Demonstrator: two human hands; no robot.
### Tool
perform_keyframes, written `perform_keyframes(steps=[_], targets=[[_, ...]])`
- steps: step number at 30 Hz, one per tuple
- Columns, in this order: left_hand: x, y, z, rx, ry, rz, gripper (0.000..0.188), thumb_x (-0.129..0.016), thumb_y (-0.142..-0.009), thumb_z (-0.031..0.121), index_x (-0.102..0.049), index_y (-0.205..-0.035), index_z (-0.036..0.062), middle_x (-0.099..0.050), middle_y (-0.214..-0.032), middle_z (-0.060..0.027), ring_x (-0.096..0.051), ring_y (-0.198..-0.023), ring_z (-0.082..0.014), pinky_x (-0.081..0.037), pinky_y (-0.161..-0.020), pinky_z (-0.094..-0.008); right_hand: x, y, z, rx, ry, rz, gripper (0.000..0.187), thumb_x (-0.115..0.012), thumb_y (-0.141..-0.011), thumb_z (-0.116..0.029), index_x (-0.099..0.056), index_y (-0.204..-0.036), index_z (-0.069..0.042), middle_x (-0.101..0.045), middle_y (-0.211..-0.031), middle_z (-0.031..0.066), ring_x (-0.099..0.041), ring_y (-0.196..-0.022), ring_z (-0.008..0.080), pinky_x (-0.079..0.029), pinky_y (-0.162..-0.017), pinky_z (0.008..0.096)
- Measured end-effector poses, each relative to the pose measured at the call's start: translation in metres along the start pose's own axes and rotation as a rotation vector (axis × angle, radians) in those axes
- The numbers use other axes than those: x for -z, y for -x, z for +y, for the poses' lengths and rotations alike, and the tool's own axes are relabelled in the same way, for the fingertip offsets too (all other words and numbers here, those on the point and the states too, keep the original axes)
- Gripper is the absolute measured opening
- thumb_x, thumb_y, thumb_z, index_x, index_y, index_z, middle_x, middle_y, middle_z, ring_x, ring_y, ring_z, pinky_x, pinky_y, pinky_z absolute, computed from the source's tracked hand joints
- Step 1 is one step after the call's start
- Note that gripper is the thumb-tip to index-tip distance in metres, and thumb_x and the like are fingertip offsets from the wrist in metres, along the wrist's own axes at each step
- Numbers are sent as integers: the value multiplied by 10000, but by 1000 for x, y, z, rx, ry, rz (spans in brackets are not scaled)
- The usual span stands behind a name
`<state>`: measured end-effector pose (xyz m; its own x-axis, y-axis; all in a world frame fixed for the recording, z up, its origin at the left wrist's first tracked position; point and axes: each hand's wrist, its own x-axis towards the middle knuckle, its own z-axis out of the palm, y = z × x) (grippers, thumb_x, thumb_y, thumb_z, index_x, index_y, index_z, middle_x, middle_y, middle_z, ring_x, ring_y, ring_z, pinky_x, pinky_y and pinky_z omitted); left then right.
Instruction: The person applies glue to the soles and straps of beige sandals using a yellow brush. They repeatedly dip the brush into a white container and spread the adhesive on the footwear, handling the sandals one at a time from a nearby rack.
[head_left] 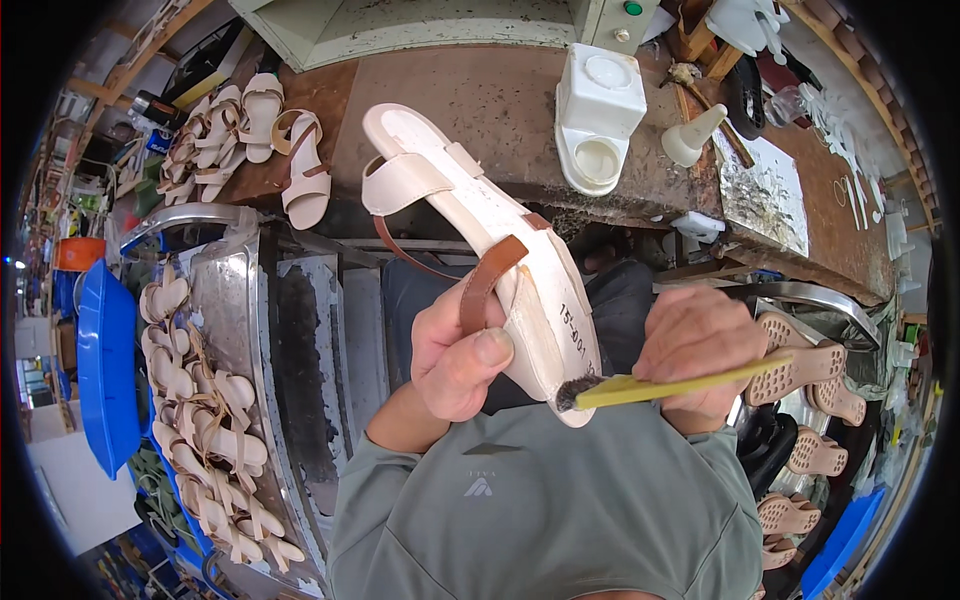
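My left hand [462, 355] is closed round the heel half of a beige sandal [480, 222], beside its brown strap. The sandal is tilted, toe pointing up and to the left, and dark handwritten marks show on its pale flat face near the heel. In my right hand [702, 345] is a brush [680, 382] with a flat yellow-green handle. Its dark bristles touch the sandal's heel end. The fingertips of my right hand are partly hidden behind the fingers and handle.
Finished-looking sandals [262, 118] stand on the bench at the far left. More sandals [205, 420] are piled on the left, near a blue tray [105, 370]. Perforated beige soles [800, 360] lie at the right. A white pot [603, 110] and a cone-shaped bottle [693, 137] stand on the stained bench [440, 90].
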<state>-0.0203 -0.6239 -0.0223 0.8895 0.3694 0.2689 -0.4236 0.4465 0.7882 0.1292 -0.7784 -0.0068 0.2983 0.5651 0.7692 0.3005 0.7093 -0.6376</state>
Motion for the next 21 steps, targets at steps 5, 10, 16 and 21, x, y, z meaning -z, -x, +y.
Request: perform_keyframes(steps=[5, 10, 16, 21], targets=[[-5, 0, -5, -198, -101, 30, 676, -611, -788, 251, -357, -1287, -129, -515, -1223, -222, -549, -1093, -268, -428, -945, -380, -7, -26, 6, -381, -26, 218, 104, -674, -753, -34, -654, -809, 50, -635, -718, 136, -572, -563, 189, -445, -499, 284], [-3, 5, -4, -316, -384, 248, 702, -566, -773, 265, -326, -1315, -111, -472, -1254, -223, -522, -1107, -261, -431, -927, -368, -7, 1, 8, 27, 175, 61, 171, -733, -727, -70, -650, -815, 51, -647, -754, 155, -594, -544, 202, -443, -455, 269], [-9, 7, -4, -390, -543, 372, 714, -556, -767, 259, -300, -1328, -102, -462, -1255, -222, -518, -1093, -257, -456, -878, -349, 3, -9, -2, 193, 318, -138, 207, -720, -750, -103, -653, -867, 55, -655, -777, 171, -624, -573, 211, -435, -427, 278], [-3, 13, -9, -572, -664, 272, 197, -575, -768, 82, -532, -903, -53, -602, -963, -204, -596, -837, -274, -472, -780, -350, -2, 4, 1, 186, 132, 149, 199, -677, -786, -121, -630, -831, 67, -639, -757, 178, -618, -608, 246, -457, -465, 288]])
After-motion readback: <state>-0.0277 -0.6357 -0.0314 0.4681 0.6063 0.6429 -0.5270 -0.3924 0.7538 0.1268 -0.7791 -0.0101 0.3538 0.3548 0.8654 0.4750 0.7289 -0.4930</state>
